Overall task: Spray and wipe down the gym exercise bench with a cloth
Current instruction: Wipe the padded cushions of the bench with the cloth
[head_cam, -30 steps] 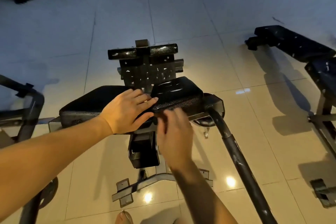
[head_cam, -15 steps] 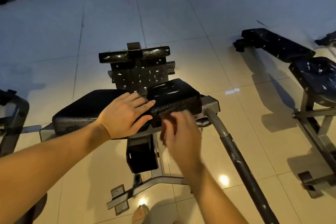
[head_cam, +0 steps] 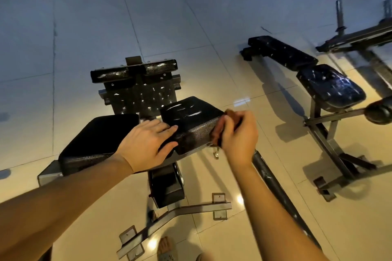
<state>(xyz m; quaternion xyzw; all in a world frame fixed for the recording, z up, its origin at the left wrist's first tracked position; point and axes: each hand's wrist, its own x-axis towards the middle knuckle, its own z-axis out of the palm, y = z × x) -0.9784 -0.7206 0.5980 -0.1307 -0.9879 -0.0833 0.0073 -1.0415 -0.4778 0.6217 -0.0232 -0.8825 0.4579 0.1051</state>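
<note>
Brown cloth (head_cam: pixel 216 131) bunched in the right hand (head_cam: pixel 240 133) grip, pressed on the pad (head_cam: pixel 191 116) edge; left hand (head_cam: pixel 146 144) lies flat, fingers straight, probably steadying it.

Black bench pad (head_cam: pixel 191 121), brown cloth (head_cam: pixel 218 131) against right edge.

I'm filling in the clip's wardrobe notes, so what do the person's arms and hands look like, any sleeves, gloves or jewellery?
The left forearm and right forearm are bare to the picture's edge, with no sleeve in view. The left hand and right hand are ungloved. No watch, bracelet or ring shows.
</note>
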